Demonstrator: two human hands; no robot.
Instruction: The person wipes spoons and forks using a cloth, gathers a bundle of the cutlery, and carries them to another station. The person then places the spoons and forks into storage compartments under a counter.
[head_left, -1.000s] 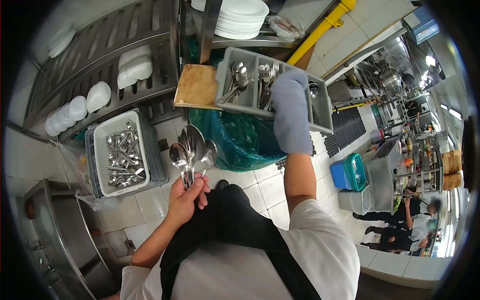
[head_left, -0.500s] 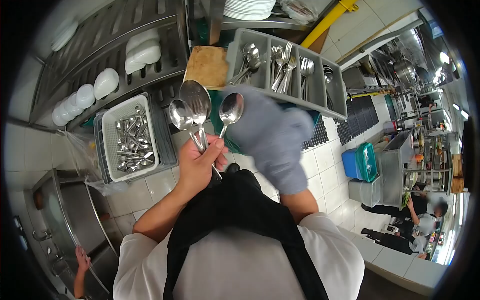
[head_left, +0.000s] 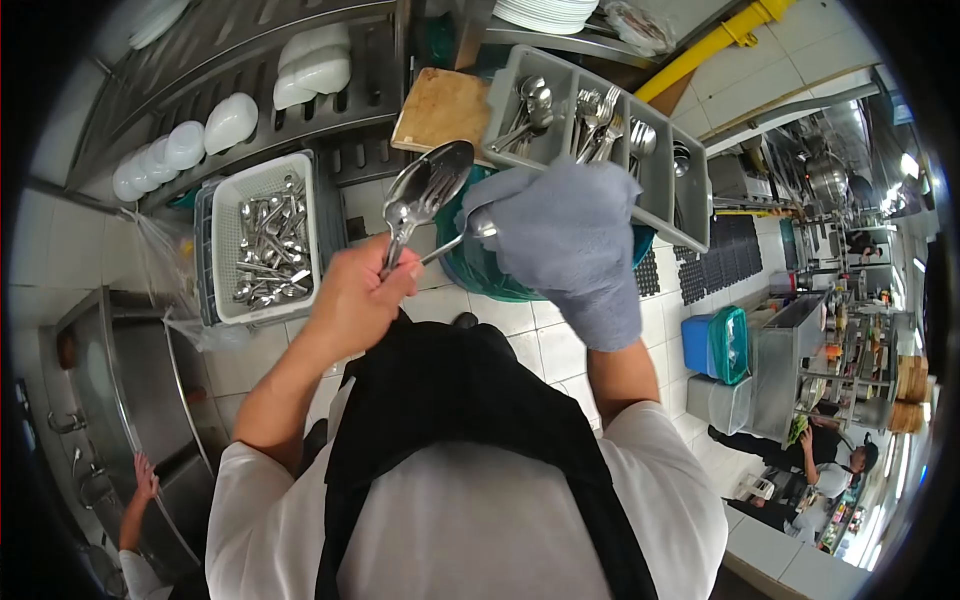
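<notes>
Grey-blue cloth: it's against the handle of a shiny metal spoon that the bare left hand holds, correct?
Wrong end: the head view shows the grey-blue cloth against the bowl of the shiny metal spoon, not its handle. The bare left hand does hold it.

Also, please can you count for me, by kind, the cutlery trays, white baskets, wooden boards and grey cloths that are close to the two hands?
Cutlery tray: 1
White basket: 1
Wooden board: 1
Grey cloth: 1
Total: 4
</notes>
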